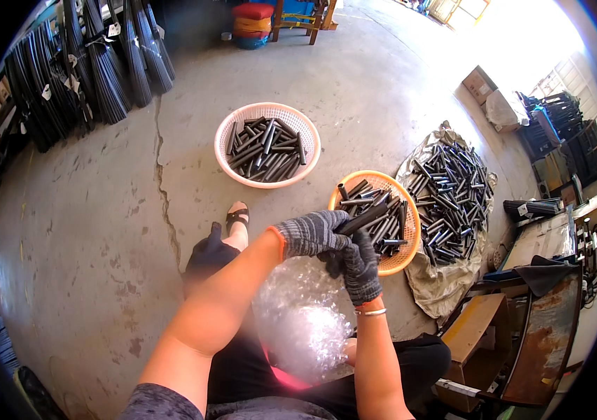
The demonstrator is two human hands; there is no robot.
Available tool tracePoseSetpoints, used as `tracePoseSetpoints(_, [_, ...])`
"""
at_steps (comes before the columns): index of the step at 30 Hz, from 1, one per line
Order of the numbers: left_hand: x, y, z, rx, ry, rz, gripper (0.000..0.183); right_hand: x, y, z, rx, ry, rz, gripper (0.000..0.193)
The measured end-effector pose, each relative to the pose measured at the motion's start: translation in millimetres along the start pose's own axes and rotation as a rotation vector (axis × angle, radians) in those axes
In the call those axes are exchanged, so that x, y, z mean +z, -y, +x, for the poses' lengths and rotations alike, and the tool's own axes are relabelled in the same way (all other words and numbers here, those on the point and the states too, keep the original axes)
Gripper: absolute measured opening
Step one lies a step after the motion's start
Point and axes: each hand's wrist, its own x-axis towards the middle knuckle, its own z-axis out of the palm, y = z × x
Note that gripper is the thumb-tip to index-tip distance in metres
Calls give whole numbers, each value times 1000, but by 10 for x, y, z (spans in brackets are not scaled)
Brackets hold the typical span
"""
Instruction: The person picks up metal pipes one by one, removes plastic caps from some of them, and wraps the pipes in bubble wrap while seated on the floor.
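Both my hands wear grey knitted gloves with orange cuffs. My left hand (312,234) is closed around a short black tube (365,219), which points up and to the right over the orange basket (415,241). Just below it, my right hand (360,271) has its fingers curled in against the left fingertips. Some blur there hides what it grips. Many black tubes lie in the orange basket. Under my hands, a crumpled clear plastic bag (305,308) lies open between my legs, with a pink edge (288,380) showing below it.
A pink basket (225,157) of black tubes stands ahead. To the right, a heap of tubes (452,199) lies on a beige sheet (438,287). A cardboard box (477,329) and rusty metal bench (550,336) stand near right. Bundled black rods (102,70) lean far left.
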Motion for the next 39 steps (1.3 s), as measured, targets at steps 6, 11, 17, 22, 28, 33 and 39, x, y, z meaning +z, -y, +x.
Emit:
tracePoseSetpoints(6, [3, 178, 85, -21, 18, 92, 25, -570, -1426, -649, 514, -387, -103, 16])
tracePoseSetpoints(11, [3, -83, -68, 4, -111, 5, 21, -1137, -2138, -1210, 908, -360, -129, 23])
tracePoseSetpoints(17, [55, 4, 22, -18, -71, 14, 21, -51, 94, -59, 90, -92, -26, 47])
tracePoseSetpoints(22, [28, -128, -40, 43, -75, -112, 26, -243, -801, -353, 477, -196, 134, 23])
tracePoseSetpoints(28, [41, 8, 55, 3, 24, -3, 24, -1316, -2597, -1513, 771, -531, -473, 36])
tracePoseSetpoints(33, [57, 6, 42, -48, -10, 49, 22, -323, -437, -295, 148, -198, -129, 56])
tracePoseSetpoints(39, [20, -70, 35, -97, 0, 26, 22, -186, -679, -326, 314, -256, 129, 22])
